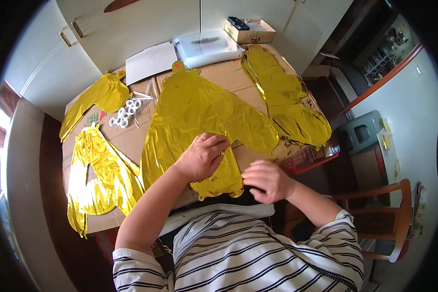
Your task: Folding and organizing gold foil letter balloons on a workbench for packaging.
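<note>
A flat, uninflated gold foil balloon (185,107) lies in the middle of the cardboard-covered table, its lower lobe reaching the near edge. On that lobe rests my left hand (203,155), its fingers curled together and closed on the foil; the fingertips are partly hidden. My right hand (267,181) is at the lobe's right edge, fingers bent and thumb apart, with nothing visible in it. Around them lie more flat gold balloons: a shiny one (100,170) at the near left, another (100,97) at the far left, and a stack (282,92) on the right.
Several white ribbon rolls (125,114) and white sticks (142,96) sit left of the middle balloon. At the back are a white sheet (152,63), clear plastic bags (207,47) and a small box (250,33). A red basket (314,159) and wooden chair (401,214) stand right.
</note>
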{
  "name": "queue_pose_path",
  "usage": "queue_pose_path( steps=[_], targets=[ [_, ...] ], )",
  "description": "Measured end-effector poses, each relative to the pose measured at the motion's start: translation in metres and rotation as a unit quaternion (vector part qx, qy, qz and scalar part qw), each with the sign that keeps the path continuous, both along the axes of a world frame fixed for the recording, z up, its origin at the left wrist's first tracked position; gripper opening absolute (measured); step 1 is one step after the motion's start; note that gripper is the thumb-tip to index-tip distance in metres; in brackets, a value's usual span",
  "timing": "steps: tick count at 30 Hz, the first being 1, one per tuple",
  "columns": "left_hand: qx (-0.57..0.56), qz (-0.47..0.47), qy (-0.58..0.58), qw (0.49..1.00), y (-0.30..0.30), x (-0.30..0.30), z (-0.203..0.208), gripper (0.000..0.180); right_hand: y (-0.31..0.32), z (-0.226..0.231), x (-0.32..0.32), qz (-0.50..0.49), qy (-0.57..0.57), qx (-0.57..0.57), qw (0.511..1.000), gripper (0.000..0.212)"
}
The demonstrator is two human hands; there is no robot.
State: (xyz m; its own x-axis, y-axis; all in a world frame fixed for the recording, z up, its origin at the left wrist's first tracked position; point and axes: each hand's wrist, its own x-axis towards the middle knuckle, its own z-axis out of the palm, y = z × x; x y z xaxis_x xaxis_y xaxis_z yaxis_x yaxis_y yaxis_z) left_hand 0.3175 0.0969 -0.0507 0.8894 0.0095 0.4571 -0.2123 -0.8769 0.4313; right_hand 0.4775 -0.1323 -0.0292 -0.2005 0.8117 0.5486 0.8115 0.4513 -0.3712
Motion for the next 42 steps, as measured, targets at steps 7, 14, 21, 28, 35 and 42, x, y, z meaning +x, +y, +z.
queue_pose_path(
  steps=[7, 14, 21, 28, 35, 42],
  targets=[
    [0.003, -0.003, -0.005, 1.0, 0.002, -0.001, -0.002, 0.04, 0.097, 0.03, 0.066, -0.353, 0.154, -0.21, 0.899, 0.03],
    [-0.011, -0.006, -0.009, 1.0, 0.003, -0.001, -0.002, 0.039, 0.166, 0.023, 0.071, -0.441, 0.011, -0.341, 0.831, 0.046],
    [-0.017, 0.001, 0.003, 1.0, 0.002, -0.003, -0.001, 0.038, 0.168, 0.007, 0.064, -0.407, 0.048, -0.175, 0.895, 0.031],
    [-0.017, 0.004, 0.002, 1.0, 0.002, -0.003, -0.002, 0.039, 0.165, 0.013, 0.061, -0.407, -0.086, -0.042, 0.908, 0.017],
    [-0.019, 0.007, -0.002, 1.0, 0.003, -0.004, -0.005, 0.039, 0.178, 0.028, 0.045, -0.276, 0.155, -0.124, 0.94, 0.021],
    [-0.017, 0.005, 0.008, 1.0, 0.003, -0.004, -0.002, 0.04, 0.184, 0.001, 0.043, -0.097, 0.235, -0.179, 0.95, 0.018]
  ],
)
